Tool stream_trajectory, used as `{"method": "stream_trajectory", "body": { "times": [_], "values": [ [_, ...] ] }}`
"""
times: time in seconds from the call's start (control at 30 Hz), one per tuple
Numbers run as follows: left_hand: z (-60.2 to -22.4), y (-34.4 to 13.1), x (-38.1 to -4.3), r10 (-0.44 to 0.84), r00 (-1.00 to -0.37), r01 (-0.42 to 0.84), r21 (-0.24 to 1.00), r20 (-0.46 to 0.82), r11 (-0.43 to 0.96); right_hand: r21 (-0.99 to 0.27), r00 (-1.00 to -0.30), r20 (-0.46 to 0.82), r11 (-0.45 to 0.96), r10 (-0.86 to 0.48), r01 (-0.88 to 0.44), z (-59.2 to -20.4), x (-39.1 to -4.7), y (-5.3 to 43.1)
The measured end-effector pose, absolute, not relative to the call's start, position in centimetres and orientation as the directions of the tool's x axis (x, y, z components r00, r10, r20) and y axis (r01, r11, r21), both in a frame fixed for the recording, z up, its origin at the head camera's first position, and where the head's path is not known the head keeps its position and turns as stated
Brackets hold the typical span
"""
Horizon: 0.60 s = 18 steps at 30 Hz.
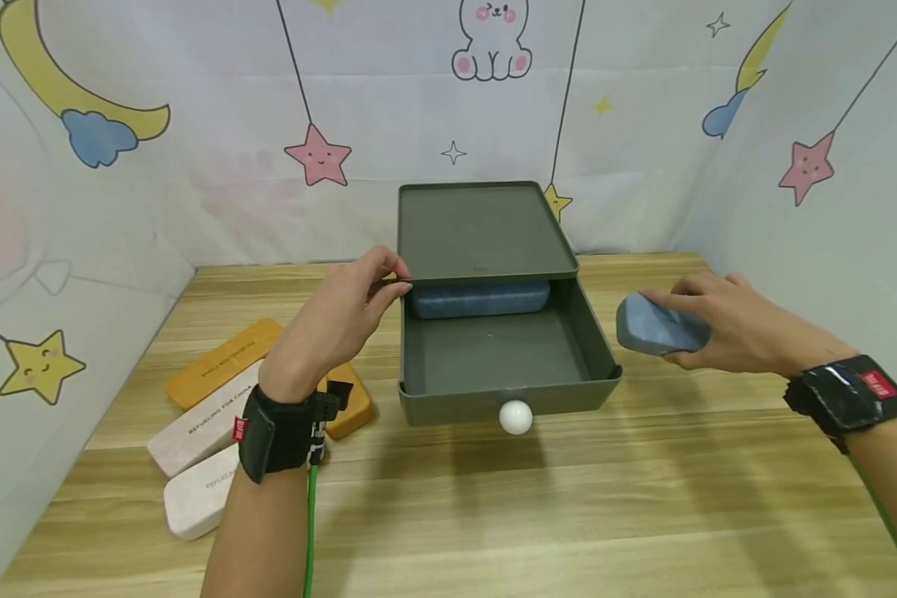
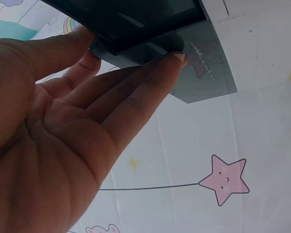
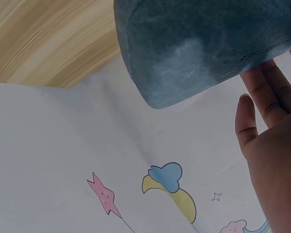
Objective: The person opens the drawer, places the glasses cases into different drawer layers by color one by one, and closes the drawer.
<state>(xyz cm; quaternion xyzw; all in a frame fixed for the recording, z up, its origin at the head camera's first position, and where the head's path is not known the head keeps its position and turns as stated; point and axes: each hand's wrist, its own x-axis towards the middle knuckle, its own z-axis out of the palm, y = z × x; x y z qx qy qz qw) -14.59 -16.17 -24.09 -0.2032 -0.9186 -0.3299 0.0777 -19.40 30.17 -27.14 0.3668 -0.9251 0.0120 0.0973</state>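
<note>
"REFUELING FOR CHINA" reads along the upper white case (image 1: 209, 419) at left of the head frame; the orange case (image 1: 224, 363) above it bears fainter lettering. Only the right wrist view shows small print, too unclear to read, on the blue case (image 1: 654, 325), right of centre, clamped between the right hand's (image 1: 732, 324) thumb and fingers. The left hand (image 1: 336, 320) pinches the lid (image 1: 486, 232) of the central grey-green box (image 1: 448, 409). Wood-grain tabletop (image 1: 568, 507); cartoon-printed cloth (image 1: 224, 75) behind.

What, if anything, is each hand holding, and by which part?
The right hand grips a blue case by the end nearer the wrist. The left hand holds the grey drawer box at the near left corner of its top.
</note>
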Motion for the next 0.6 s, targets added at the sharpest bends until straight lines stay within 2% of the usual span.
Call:
{"method": "stream_trajectory", "body": {
  "times": [0.37, 0.6],
  "values": [
    [-24.0, -16.1, -14.7, 0.325, -0.905, 0.426, 0.575, 0.275, 0.698, 0.032, -0.702, 0.208, 0.722, -0.681, -0.691, -25.6, -18.3, 29.7],
    [-24.1, -16.2, -14.6, 0.324, -0.906, 0.423, 0.573, 0.272, 0.702, 0.054, -0.665, 0.234, 0.693, -0.709, -0.719, -24.5, -17.7, 29.1]
  ]
}}
